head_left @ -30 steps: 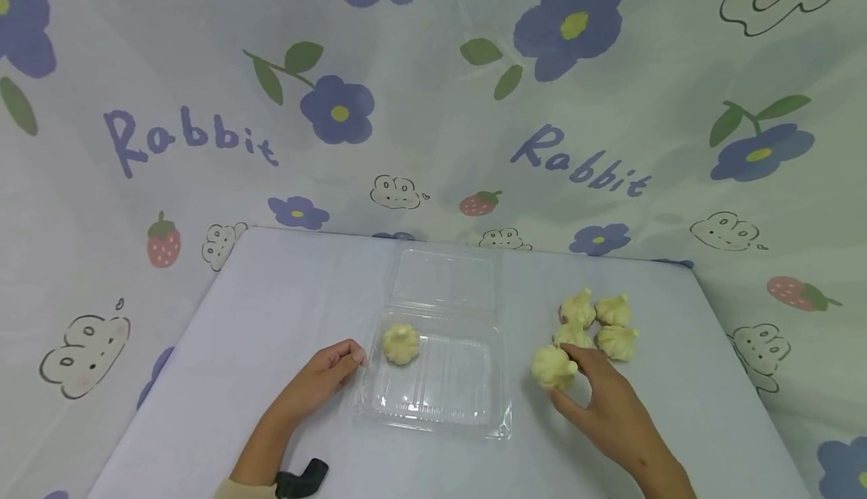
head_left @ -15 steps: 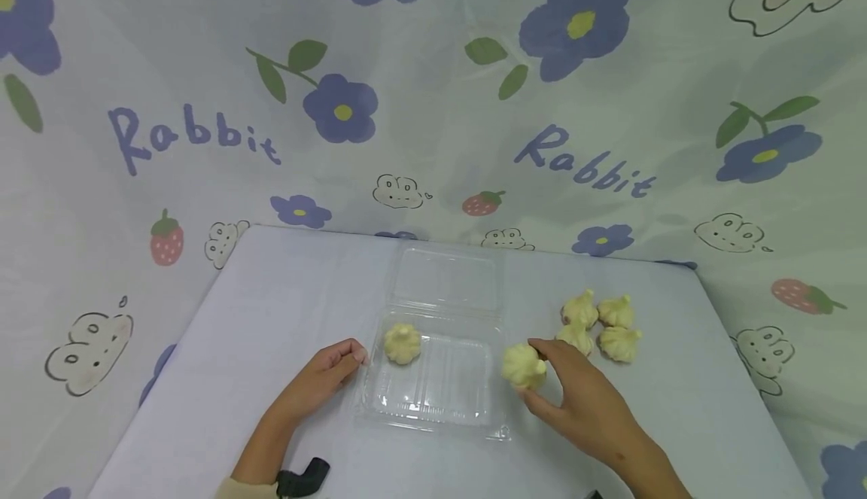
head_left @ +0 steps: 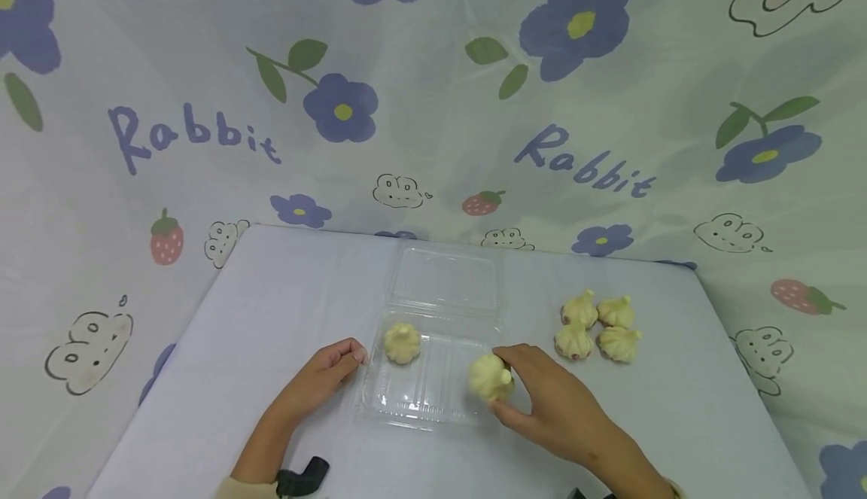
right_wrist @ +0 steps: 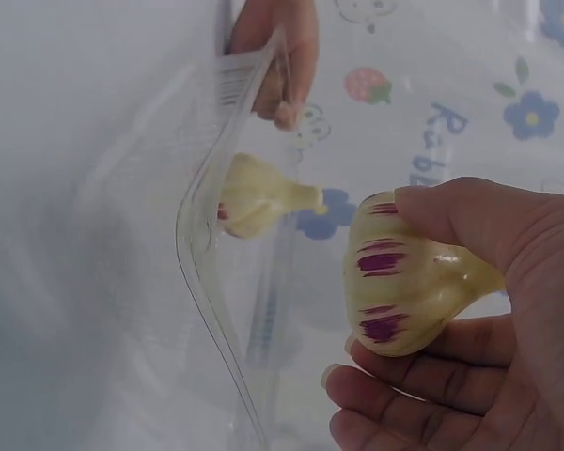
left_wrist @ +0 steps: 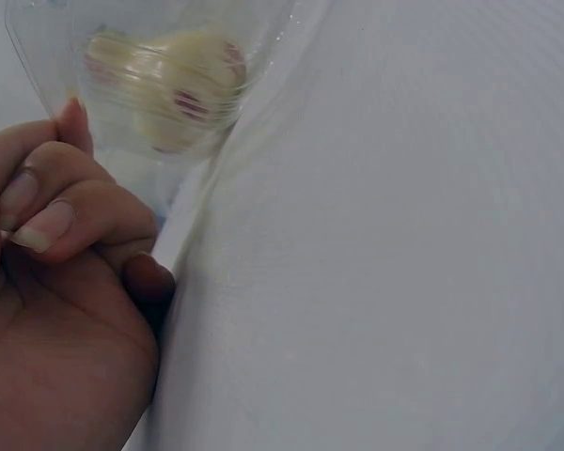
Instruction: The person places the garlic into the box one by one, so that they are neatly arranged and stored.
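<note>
My right hand (head_left: pixel 552 405) pinches a pale garlic bulb (head_left: pixel 491 377) between thumb and fingers, over the right side of a clear plastic clamshell container (head_left: pixel 433 425). Purple streaks mark the underside of this held garlic bulb (right_wrist: pixel 381 272) in the right wrist view. Another garlic bulb (head_left: pixel 403 343) sits inside the container at its left back. At the container's left rim, my left hand (head_left: pixel 325 378) has its fingers curled, the fingertips holding the edge. In the left wrist view, the left hand (left_wrist: pixel 75 254) meets the container wall, and garlic shows blurred through the plastic.
Several garlic bulbs (head_left: pixel 596 326) lie clustered on the white table (head_left: pixel 284 281), right of the container. The container's lid (head_left: pixel 443 277) lies folded back behind its base. A patterned cloth (head_left: pixel 433 108) hangs around the table's back and sides.
My right hand has carried the garlic bulb left, from beside the cluster to over the container's right side. The left hand and the bulb inside stay in place.
</note>
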Tool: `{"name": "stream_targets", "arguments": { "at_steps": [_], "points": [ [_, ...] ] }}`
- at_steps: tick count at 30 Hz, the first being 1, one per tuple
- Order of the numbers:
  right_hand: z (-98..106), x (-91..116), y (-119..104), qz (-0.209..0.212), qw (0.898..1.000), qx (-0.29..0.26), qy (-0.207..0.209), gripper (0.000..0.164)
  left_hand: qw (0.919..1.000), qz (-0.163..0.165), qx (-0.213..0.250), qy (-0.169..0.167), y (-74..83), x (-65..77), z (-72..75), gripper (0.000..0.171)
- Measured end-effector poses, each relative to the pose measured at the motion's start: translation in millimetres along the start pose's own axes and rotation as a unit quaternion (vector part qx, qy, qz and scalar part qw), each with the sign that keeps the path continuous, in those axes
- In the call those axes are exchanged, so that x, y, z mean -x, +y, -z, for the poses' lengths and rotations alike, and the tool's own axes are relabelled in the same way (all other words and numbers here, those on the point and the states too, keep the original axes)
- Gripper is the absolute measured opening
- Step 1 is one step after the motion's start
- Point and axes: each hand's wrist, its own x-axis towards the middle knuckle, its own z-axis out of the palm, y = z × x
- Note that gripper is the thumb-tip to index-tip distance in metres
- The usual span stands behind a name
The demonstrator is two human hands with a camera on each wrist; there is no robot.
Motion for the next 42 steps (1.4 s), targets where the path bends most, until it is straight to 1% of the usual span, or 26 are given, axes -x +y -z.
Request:
{"name": "stream_targets", "arguments": {
  "at_steps": [3,7,10,15,17,24,29,34,37,42],
  "points": [
    [-3.9,-3.2,-2.7,0.013,1.0,-0.003,-0.01,0.062,1.0,0.002,0.001,0.001,0.6,0.1,0.0,0.027],
    [-9.5,-8.5,-7.5,0.019,0.999,-0.018,-0.024,0.062,1.0,0.003,0.004,0.0,0.6,-0.1,-0.1,0.026],
    [-15.1,-13.0,-12.4,0.019,0.999,-0.03,-0.034,0.062,1.0,0.001,0.002,-0.003,0.4,-0.7,0.0,0.026],
    [-27.9,-20.0,-21.5,0.017,0.998,-0.047,-0.05,0.062,1.0,0.008,-0.004,0.003,-0.9,-2.8,0.8,0.029],
    [-33.3,-22.6,-24.3,0.016,0.997,-0.046,-0.053,0.061,0.9999,0.011,-0.004,0.006,-1.4,-3.3,0.9,0.03],
    [-48.5,-31.4,-32.0,0.017,0.998,-0.039,-0.051,0.059,0.9998,0.019,0.003,-0.004,-2.2,-2.3,0.3,0.032],
    [-58.6,-41.3,-37.1,0.018,0.998,-0.033,-0.041,0.054,0.9999,0.011,0.0,-0.001,-1.5,-2.8,2.3,0.03],
    [-67.6,-49.8,-44.1,0.003,0.997,-0.047,-0.057,0.052,1.0,0.009,-0.002,0.002,-1.4,-3.6,2.9,0.029],
    [-73.7,-53.9,-47.9,-0.003,0.997,-0.042,-0.063,0.053,0.9999,0.01,-0.001,0.002,-2.6,-2.5,2.6,0.029],
    [-82.3,-59.5,-52.9,-0.006,0.997,-0.036,-0.066,0.054,1.0,0.002,0.0,-0.002,-3.4,-1.2,2.6,0.029]
  ]
}}
